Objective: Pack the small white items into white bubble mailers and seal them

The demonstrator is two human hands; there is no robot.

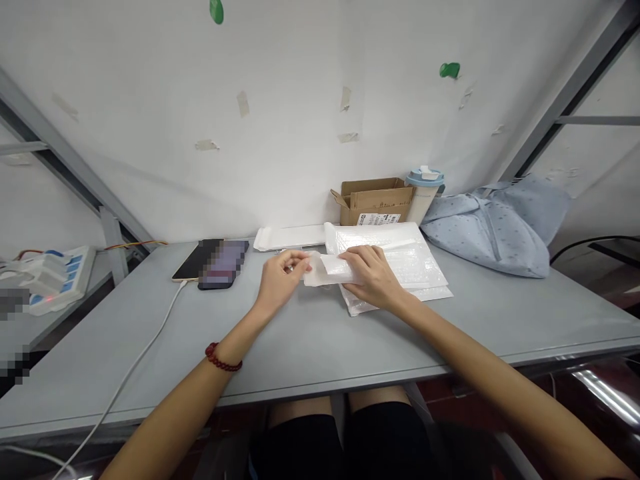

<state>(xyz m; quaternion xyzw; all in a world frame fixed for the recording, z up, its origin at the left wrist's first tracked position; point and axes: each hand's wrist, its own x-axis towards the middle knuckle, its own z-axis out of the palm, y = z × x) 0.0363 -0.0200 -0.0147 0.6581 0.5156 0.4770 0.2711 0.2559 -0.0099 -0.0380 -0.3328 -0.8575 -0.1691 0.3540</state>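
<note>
A thin white folded piece (317, 272), like a flat paper sleeve or unfolded small carton, is held above the table between both hands. Its left end is pinched between the thumb and fingertips of my left hand (280, 280). My right hand (374, 277) is wrapped round the other end, fingers on top, and covers part of it. Just behind and under my right hand lie white bubble mailers (400, 250), stacked unevenly. A long, flat white carton or envelope (290, 237) rests behind my left hand against the wall.
Two phones (224, 263) lie at the back left, with a white cable (150, 360) running to the front edge. A brown cardboard box (377, 200), a lidded cup (424, 193) and a light-blue cloth bag (493, 230) stand along the wall. Farther left is a power strip (67, 280).
</note>
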